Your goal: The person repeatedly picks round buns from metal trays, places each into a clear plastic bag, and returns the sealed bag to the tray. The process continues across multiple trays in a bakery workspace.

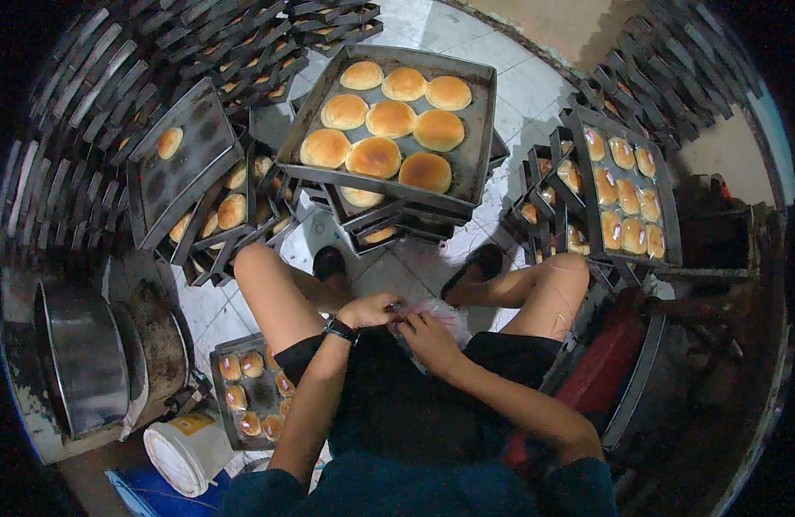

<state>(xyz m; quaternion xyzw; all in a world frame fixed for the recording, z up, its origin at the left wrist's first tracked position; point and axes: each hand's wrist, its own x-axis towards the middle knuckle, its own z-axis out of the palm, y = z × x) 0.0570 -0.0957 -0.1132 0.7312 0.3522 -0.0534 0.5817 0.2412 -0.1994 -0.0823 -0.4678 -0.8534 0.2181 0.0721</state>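
Note:
Above my lap, between my knees, a crumpled clear plastic bag (459, 323) with some pinkish print lies under my fingers. My left hand (373, 310), with a dark wristband, pinches its near left edge; the fingertips are partly hidden. My right hand (430, 341) grips the plastic from the right, fingers curled over it. Beyond the hands, a dark metal tray (388, 178) holds several round golden buns (391, 119) in rows, unwrapped. That tray rests on a stack of other trays (430, 223) with more buns inside.
At left, a tilted tray (207, 139) bears one bun (170, 143). At right, another tray (672, 220) holds wrapped buns (629, 196). A tray of wrapped buns (251, 365) sits by my left thigh, near a white bucket (178, 452) and large metal pots (87, 362). Tray stacks (68, 187) line the sides.

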